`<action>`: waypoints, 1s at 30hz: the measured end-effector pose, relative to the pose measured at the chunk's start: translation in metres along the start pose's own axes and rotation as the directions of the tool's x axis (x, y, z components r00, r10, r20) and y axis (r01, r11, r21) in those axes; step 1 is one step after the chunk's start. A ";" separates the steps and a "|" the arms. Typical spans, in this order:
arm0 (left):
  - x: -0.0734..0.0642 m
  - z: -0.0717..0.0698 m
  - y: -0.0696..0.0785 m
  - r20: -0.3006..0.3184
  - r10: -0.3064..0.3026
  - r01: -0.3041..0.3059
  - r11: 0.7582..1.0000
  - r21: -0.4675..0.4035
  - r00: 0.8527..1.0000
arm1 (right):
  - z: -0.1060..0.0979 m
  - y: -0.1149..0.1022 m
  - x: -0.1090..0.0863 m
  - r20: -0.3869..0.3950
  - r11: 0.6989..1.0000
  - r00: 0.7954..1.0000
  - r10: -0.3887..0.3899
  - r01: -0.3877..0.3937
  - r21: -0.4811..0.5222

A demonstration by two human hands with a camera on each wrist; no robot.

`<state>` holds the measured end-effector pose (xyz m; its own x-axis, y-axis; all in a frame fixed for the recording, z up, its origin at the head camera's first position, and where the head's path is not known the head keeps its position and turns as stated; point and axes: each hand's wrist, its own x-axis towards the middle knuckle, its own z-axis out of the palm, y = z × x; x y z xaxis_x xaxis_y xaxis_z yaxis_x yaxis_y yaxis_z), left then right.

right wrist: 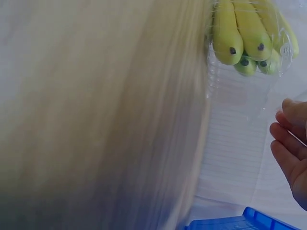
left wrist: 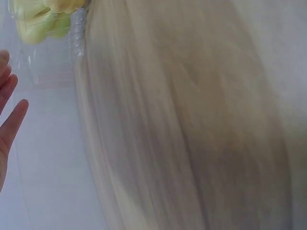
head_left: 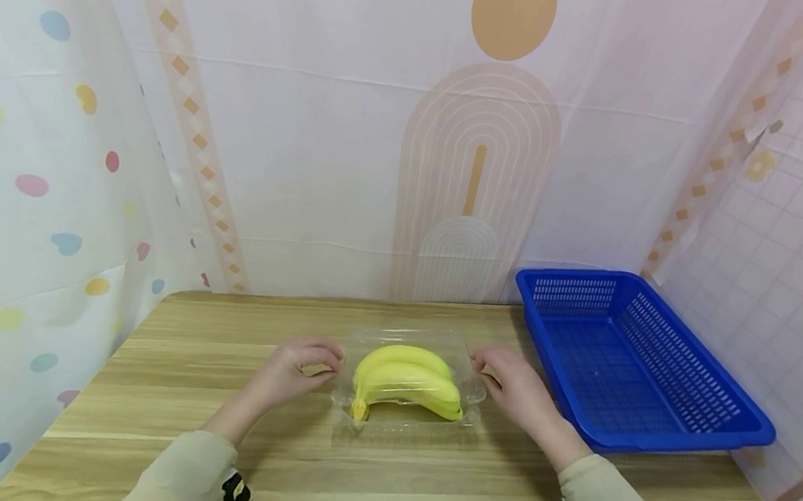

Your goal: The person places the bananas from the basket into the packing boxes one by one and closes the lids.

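A bunch of yellow bananas [head_left: 409,377] lies inside a clear plastic box [head_left: 423,431] in the middle of the wooden table. In the right wrist view several dark banana tips [right wrist: 232,50] show through the plastic. My left hand [head_left: 294,369] is at the box's left side, thumb and fingers apart. In the left wrist view those fingers [left wrist: 15,120] hold nothing. At the box's right side is my right hand [head_left: 516,387], its fingers relaxed and slightly bent. The right wrist view shows a gap between this hand [right wrist: 293,148] and the box. Whether the lid is fastened, I cannot tell.
A blue plastic basket [head_left: 561,381] with slotted walls stands at the right, close to my right forearm. Wooden tabletop [head_left: 224,347] stretches to the left of the box. Patterned curtains [head_left: 310,157] hang behind the table and at both sides.
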<state>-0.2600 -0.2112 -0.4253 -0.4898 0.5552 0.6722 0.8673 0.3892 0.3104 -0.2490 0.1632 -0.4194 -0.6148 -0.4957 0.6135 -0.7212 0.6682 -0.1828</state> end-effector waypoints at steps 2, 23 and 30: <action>0.000 0.000 0.000 0.002 0.044 -0.044 0.999 0.016 0.999 | 0.000 0.001 -0.002 0.012 1.000 1.000 -0.024 0.024 -0.014; -0.004 -0.002 0.005 0.057 0.104 -0.109 0.988 0.107 0.993 | -0.002 0.006 -0.010 0.043 0.991 0.991 -0.127 0.128 -0.031; -0.004 -0.001 0.004 0.067 0.105 -0.112 0.986 0.124 0.992 | -0.002 0.006 -0.010 0.032 0.989 0.989 -0.147 0.148 -0.025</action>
<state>-0.2543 -0.2130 -0.4259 -0.4011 0.6408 0.6546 0.8990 0.4124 0.1471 -0.2467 0.1733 -0.4252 -0.5123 -0.6060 0.6085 -0.7960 0.6011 -0.0714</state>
